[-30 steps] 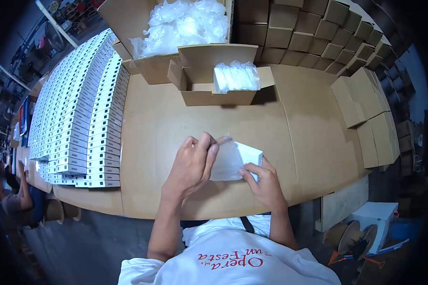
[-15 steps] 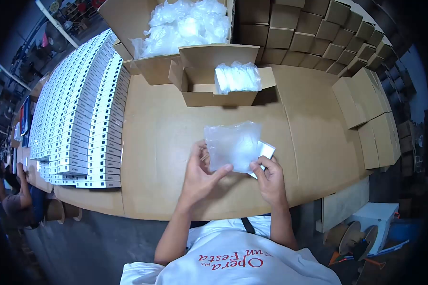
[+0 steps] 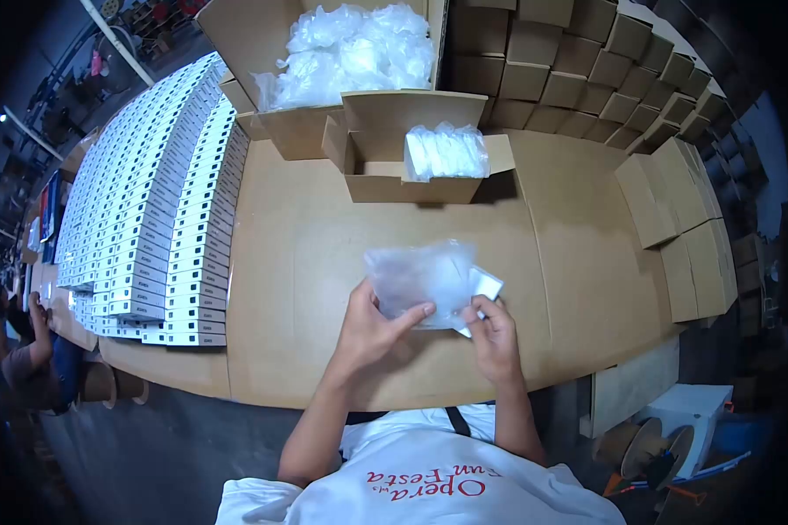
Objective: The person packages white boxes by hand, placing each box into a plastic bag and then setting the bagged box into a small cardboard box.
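Observation:
My left hand [image 3: 372, 328] grips a translucent plastic bag [image 3: 420, 278] by its left and lower edge, thumb on top and the other fingers behind it. At the bag's right side, my right hand [image 3: 492, 331] pinches a flat white box [image 3: 485, 285], which lies partly behind the bag. Both are held above the brown tabletop [image 3: 306, 262]. Beyond them stands an open cardboard box [image 3: 411, 189], with several bagged white items [image 3: 446, 152] upright in its right part.
Stacks of white boxes [image 3: 149, 210] rise at the left. A large carton [image 3: 302, 131] of plastic bags [image 3: 359, 52] stands at the back. Brown boxes [image 3: 578, 79] are piled back right, with more [image 3: 692, 262] at the right edge. Another person [image 3: 39, 354] is far left.
The bag has tilted flatter and shifted slightly left in my hands, and more of the white box shows beside it. The whole view has shifted a little.

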The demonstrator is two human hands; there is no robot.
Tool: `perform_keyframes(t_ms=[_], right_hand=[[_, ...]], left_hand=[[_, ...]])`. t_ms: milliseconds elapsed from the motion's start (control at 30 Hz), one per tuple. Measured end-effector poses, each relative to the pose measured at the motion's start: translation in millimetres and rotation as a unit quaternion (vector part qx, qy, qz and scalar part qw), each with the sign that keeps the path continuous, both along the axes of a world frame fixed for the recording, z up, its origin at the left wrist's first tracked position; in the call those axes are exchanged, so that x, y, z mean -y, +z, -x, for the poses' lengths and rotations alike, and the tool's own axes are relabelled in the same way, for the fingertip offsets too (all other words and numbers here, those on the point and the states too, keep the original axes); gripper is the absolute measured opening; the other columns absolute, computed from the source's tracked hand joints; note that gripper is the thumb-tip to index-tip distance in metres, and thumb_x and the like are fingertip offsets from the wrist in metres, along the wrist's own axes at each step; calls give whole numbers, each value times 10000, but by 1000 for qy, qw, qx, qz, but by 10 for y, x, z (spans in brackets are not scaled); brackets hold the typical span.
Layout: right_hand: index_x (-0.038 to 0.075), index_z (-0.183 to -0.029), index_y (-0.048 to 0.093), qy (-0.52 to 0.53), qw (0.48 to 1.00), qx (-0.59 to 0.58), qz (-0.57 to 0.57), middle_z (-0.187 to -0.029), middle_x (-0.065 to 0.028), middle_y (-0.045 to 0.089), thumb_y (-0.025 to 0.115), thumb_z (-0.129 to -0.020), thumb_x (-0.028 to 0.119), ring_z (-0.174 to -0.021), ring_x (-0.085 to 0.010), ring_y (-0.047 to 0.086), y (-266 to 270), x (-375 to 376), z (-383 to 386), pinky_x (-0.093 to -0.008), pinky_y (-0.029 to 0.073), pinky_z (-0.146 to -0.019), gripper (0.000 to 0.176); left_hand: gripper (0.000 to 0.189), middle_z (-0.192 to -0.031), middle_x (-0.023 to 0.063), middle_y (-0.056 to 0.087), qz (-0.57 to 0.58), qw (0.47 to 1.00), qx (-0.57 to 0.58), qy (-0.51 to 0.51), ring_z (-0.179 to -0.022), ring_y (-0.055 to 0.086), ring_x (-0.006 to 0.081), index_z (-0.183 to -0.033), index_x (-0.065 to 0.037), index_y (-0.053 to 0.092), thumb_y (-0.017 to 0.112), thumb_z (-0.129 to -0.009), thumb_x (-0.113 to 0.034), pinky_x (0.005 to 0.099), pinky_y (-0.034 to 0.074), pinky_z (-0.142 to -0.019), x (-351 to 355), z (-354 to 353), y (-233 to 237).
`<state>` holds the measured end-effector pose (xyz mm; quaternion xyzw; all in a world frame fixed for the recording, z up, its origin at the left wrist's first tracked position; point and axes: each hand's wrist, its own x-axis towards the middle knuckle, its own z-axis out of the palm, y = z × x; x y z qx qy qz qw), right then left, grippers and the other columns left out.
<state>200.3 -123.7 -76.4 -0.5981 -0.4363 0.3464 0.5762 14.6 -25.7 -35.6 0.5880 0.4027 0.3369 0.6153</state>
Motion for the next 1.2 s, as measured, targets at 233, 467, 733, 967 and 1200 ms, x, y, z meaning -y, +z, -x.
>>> perform_keyframes(t_ms=[233, 467, 733, 967, 1200], right_hand=[[5, -1509, 354, -63, 987, -33, -147, -1293, -174, 572, 581, -1014, 64, -1156, -193, 571, 527, -115, -357, -322, 432, -1044, 547], [39, -1307, 350, 4, 968, -68, -243, -1149, -133, 536, 723, -863, -109, -1102, -172, 575, 800, -197, -219, -317, 495, -973, 598], [44, -1216, 422, 121, 970, -55, -205, -1116, -120, 542, 732, -852, -102, -1061, -167, 564, 705, -221, -236, -324, 495, -951, 500], [29, -1224, 464, 142, 963, -45, -225, -1098, -115, 523, 646, -860, -94, -1006, -160, 517, 700, -260, -452, -315, 457, -909, 426], [6, -1175, 576, 191, 960, 35, -203, -1060, -120, 595, 675, -843, -95, -957, -181, 580, 873, -316, -463, -301, 472, -866, 361]], left_hand=[[449, -970, 118, 757, -198, 978, -41, -48, -934, 763, 228, -1138, -17, 622, 831, -743, 23, 321, 594, -812, 77, 71, -150], [444, -986, 134, 757, -178, 980, -40, -74, -944, 764, 234, -1155, -23, 623, 821, -760, 15, 330, 595, -810, 136, 62, -183], [415, -992, 144, 753, -100, 991, -18, -85, -968, 748, 229, -1175, 1, 631, 809, -800, -9, 350, 581, -845, 225, 57, -261], [355, -995, 111, 762, -67, 993, -12, -95, -941, 723, 160, -1123, 12, 660, 809, -801, -1, 334, 575, -862, 251, 66, -260], [363, -1017, 121, 765, -75, 993, -24, -86, -965, 728, 177, -1136, 13, 667, 815, -806, -14, 351, 580, -876, 243, 51, -280]])
